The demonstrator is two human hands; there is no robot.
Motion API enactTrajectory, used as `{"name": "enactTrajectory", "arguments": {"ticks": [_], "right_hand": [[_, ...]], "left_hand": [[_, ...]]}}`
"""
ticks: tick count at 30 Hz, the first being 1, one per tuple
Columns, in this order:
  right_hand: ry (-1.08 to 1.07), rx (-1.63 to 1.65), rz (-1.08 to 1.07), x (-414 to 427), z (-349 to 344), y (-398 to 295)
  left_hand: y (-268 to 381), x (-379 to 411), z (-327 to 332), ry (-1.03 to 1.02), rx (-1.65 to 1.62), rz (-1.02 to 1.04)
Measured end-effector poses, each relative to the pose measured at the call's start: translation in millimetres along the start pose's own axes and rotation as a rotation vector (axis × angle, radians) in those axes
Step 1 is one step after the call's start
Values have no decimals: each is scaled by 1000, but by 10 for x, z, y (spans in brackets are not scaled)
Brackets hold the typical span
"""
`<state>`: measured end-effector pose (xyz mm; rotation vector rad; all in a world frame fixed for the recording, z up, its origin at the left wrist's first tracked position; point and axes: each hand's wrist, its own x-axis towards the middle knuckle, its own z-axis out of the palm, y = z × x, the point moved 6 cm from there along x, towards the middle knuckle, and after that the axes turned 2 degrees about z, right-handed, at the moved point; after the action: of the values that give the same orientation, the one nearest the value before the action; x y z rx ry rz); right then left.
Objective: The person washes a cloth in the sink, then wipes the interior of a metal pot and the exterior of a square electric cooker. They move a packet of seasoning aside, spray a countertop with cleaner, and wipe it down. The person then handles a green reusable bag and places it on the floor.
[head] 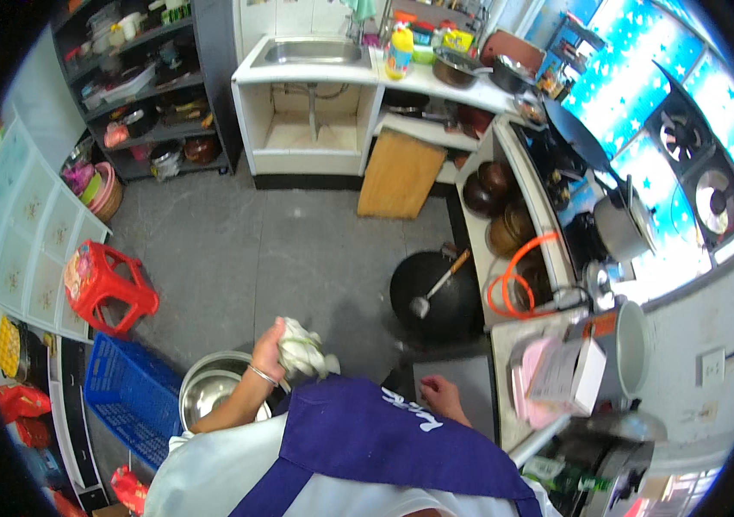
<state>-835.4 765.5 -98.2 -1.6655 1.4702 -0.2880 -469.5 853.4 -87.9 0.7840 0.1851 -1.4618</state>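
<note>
My left hand [268,354], with a bangle at the wrist, grips a crumpled whitish cloth [302,349] in front of the purple apron. Below and left of that hand, stainless steel bowls [207,395] stand one inside another, partly covered by my forearm. My right hand [441,395] is low at the right of the apron, beside a grey flat panel [464,381]; its fingers look curled, and whether they hold anything is hidden. A black wok [415,284] with a metal spatula [435,287] in it lies on the floor ahead of the right hand.
A blue plastic basket [128,394] and a red stool [112,284] stand at the left. Ahead are a sink [315,53] and a leaning wooden board [400,174]. Along the right runs a stove counter with an orange hose [503,284], a pot [619,226] and a white box [567,378].
</note>
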Motion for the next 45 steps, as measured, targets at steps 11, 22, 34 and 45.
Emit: {"name": "enactTrajectory", "arguments": {"ticks": [11,22,34,45], "right_hand": [[-46,-31,77,2802,-24,116],[-358,373,-47,5433,-441,-3129],[28,585,-385,7712,-1587,-6196],[117,236,-413,11123,-2525,-6679]], "left_hand": [[528,2164,1066,-36,927,98],[2197,2116,-1503,833,1438,230],[3572,3625,-2125,853,1173,453],[3790,3750,-414,1131,599,538]]}}
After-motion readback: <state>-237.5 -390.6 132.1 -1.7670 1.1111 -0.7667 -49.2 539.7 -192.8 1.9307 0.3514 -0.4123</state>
